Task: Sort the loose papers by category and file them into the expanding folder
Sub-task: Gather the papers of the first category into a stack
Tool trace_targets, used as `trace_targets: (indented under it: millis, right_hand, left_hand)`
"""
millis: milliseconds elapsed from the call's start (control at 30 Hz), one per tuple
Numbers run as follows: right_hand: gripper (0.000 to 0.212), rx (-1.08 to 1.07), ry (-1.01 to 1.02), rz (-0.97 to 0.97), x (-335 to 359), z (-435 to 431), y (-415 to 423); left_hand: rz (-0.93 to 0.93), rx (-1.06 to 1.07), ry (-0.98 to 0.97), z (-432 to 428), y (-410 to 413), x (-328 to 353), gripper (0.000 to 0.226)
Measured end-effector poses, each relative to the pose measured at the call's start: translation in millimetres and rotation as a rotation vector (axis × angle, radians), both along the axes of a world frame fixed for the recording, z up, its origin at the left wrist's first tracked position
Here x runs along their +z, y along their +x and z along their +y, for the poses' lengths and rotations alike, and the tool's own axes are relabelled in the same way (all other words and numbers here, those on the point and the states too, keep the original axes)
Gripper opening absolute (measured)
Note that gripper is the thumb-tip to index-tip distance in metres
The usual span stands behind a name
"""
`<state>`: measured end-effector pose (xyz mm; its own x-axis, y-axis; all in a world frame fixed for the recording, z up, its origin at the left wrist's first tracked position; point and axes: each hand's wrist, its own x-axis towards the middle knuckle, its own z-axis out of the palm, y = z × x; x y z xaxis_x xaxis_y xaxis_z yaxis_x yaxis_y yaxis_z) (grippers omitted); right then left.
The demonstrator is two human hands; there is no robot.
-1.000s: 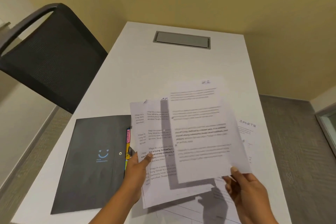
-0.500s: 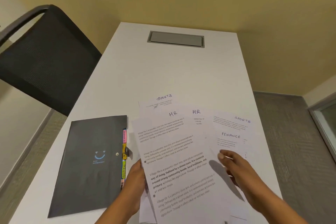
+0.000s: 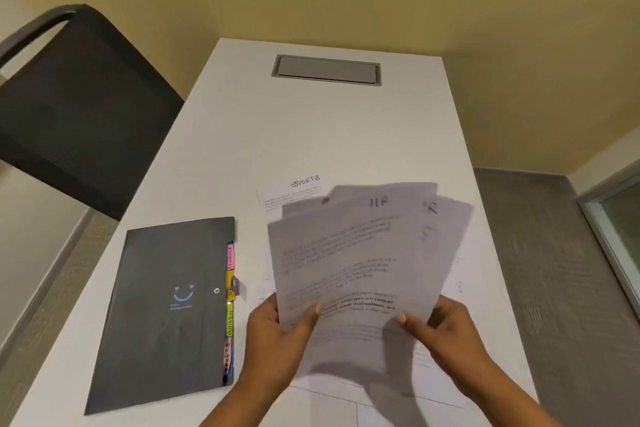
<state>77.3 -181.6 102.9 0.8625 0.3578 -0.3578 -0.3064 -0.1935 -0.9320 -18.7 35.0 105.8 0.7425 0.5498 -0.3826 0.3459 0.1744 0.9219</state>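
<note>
I hold a fanned, motion-blurred bunch of printed sheets (image 3: 353,253) above the white table (image 3: 311,135); two of them show "HR" written at the top. My left hand (image 3: 277,333) grips the bunch at its lower left and my right hand (image 3: 443,326) at its lower right. A sheet headed "SPORTS" (image 3: 294,189) lies flat on the table behind them. More sheets (image 3: 457,274) lie under the bunch, mostly hidden. The closed black expanding folder (image 3: 166,308) lies flat to the left, with coloured index tabs (image 3: 230,305) along its right edge.
A black mesh chair (image 3: 76,107) stands at the table's left side. A grey cable hatch (image 3: 327,69) is set into the far end of the table. A yellow wall runs behind, and grey carpet (image 3: 540,270) lies to the right.
My right hand came off the sheets on the table and took hold of the bunch. Both hands have lifted the fanned sheets upright, covering the "FINANCE" and right "SPORTS" sheets.
</note>
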Motion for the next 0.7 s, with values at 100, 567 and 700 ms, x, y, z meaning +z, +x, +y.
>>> trace_targets:
  millis: [100,567,700]
  right_hand:
    - [0.023,-0.081,-0.012,-0.226,6.2,3.0,-9.2]
    - [0.030,0.046,-0.110,-0.284,-6.3,3.6,-31.7]
    - [0.027,0.017,-0.102,-0.213,-19.9,4.4,-31.7]
  left_hand:
    - [-0.071,-0.041,0.162,-7.0,-6.2,27.8,0.047]
    - [-0.134,-0.189,0.305,-12.5,-14.5,8.4,0.029]
    - [-0.113,-0.167,0.258,-12.7,-10.6,0.9,0.053]
